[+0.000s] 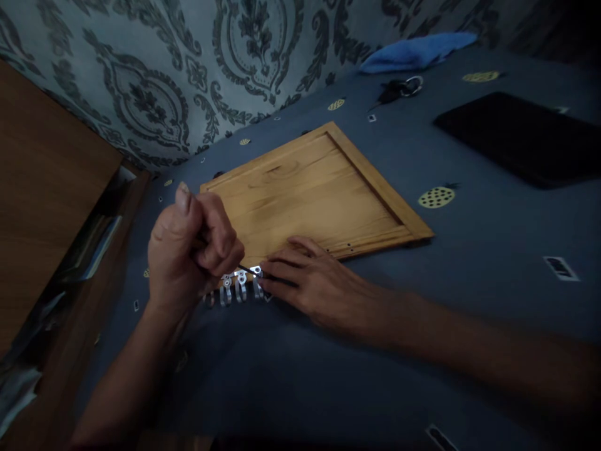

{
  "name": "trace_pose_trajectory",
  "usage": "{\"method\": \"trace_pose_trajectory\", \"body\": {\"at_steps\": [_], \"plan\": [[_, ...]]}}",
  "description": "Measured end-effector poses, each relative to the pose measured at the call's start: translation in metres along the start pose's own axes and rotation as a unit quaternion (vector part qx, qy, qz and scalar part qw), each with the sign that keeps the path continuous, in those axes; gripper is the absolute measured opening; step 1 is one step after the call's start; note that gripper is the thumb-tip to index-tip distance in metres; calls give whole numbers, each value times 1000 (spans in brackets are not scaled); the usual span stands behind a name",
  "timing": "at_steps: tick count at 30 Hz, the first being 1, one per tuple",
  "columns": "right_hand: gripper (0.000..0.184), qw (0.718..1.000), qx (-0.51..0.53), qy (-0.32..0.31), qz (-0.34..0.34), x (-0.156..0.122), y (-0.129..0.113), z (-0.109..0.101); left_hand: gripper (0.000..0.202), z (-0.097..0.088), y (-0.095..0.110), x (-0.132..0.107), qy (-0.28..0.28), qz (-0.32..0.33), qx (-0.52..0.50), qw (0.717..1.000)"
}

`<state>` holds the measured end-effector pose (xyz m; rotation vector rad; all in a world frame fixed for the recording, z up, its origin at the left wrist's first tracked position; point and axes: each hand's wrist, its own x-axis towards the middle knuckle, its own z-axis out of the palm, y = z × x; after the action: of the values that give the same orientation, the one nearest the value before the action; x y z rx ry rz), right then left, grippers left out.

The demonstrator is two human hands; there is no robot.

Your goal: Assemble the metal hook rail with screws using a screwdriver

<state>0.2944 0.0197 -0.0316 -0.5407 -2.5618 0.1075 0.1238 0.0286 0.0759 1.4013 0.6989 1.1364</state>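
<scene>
My left hand (190, 247) is clenched in a fist round a thin dark tool, probably a screwdriver (245, 270), whose tip points at a row of small shiny metal hooks (237, 287). These hooks lie at the near corner of a wooden framed panel (314, 194) on a blue patterned cloth (469, 250). My right hand (312, 279) lies low beside the hooks. Its fingertips press together on the rightmost metal piece and on the panel's edge.
A dark flat tablet-like slab (521, 138) lies at the right. A bunch of keys (399, 89) and a blue cloth (417, 51) sit at the back by the patterned wall. A brown wooden cabinet (42, 194) with books stands at the left.
</scene>
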Motion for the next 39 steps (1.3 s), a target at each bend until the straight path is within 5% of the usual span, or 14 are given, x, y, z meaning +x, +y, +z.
{"method": "trace_pose_trajectory", "body": {"at_steps": [7,14,17,32,39], "plan": [[22,1000,2,-4,4,0,0,0,53,-2,-1,-2,-32,0,0,999],[24,1000,5,-24,-1,1,1,-4,44,19,-4,1,180,25,42,982],[25,999,3,-34,5,1,0,-6,39,24,-5,-1,208,39,45,976],[24,999,16,-37,7,1,-1,-6,61,28,-6,-4,178,50,58,981],[25,999,8,-31,8,0,0,-3,64,13,-6,1,93,29,24,995]]}}
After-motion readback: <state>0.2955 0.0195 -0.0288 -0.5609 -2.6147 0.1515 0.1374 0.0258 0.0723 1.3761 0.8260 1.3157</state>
